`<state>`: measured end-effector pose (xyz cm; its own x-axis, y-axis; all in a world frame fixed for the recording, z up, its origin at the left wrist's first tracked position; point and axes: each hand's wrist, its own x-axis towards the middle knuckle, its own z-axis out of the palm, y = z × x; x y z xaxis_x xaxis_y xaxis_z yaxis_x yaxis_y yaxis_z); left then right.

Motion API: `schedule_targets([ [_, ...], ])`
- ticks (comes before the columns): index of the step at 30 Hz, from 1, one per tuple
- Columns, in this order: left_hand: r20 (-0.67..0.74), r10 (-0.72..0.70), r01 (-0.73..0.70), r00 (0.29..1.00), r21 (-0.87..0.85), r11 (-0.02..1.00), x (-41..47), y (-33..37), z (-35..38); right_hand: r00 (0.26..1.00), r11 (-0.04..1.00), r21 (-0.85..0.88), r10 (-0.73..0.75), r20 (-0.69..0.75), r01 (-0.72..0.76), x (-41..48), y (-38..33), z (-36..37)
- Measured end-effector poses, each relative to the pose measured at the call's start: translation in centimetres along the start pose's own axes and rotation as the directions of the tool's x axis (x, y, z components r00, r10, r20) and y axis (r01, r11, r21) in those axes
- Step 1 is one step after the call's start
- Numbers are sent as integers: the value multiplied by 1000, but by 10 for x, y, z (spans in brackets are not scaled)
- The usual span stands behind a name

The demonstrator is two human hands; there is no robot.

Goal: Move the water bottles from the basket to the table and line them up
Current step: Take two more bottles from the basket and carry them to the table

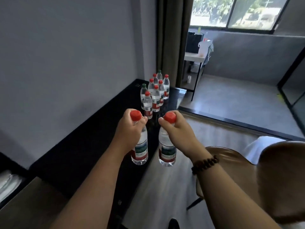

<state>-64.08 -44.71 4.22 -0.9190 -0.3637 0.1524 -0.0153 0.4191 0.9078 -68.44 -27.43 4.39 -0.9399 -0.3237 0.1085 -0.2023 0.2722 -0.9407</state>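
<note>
L hand (130,131) and R hand (177,128): fingers curled round necks of L bottle (140,149) and R bottle (166,151), both upright. Standing row (154,95) on table (82,146) lies at 12 o'clock. L bottle nearer the table.

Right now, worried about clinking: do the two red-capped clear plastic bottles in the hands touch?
Apart: head view shows dark tabletop between left-hand bottle and right-hand bottle.

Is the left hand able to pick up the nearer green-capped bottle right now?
Probably not yet: the left hand is full, gripping a red-capped bottle by its neck. Otherwise the way looks free: the green-capped bottle stands at the group's left edge.
</note>
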Motion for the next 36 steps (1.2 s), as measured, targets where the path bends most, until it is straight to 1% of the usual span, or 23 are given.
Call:
schedule_targets([
  [3, -86, -30, 30, 996, 5, 1000, 53, -7, 5, 995, 998, -47, -26, 98, 31, 68, 7, -4],
  [8, -271, -84, 67, 959, -72, 995, 117, -25, 0, 967, 991, -105, -54, 248, 82, 164, 20, 10],
  [11, -334, -141, 116, 932, -93, 989, 149, -38, -4, 942, 984, -136, -63, 328, 114, 213, 26, 29],
  [13, -364, -173, 155, 915, -78, 985, 172, -52, -7, 914, 978, -150, -76, 398, 146, 244, 30, 43],
  [15, -381, -201, 202, 902, -38, 979, 196, -72, -14, 884, 965, -180, -87, 459, 188, 274, 37, 59],
  [17, -387, -213, 231, 897, 1, 973, 222, -92, -21, 863, 962, -197, -65, 502, 187, 305, 43, 76],
  [19, -392, -214, 256, 895, 59, 965, 243, -108, -27, 848, 966, -205, -28, 529, 160, 334, 48, 92],
  [23, -405, -246, 309, 881, 97, 946, 274, -130, -33, 804, 937, -280, -2, 594, 210, 388, 51, 118],
  [26, -414, -255, 348, 874, 164, 923, 293, -140, -34, 793, 921, -327, 31, 608, 214, 422, 57, 133],
  [29, -433, -294, 395, 852, 166, 903, 310, -149, -29, 775, 871, -396, 29, 631, 290, 455, 66, 145],
  [32, -424, -331, 425, 843, 148, 893, 326, -158, -18, 761, 833, -440, 36, 648, 336, 488, 79, 153],
  [36, -427, -404, 481, 809, 86, 873, 344, -165, 3, 698, 795, -472, 87, 710, 381, 524, 102, 159],
])
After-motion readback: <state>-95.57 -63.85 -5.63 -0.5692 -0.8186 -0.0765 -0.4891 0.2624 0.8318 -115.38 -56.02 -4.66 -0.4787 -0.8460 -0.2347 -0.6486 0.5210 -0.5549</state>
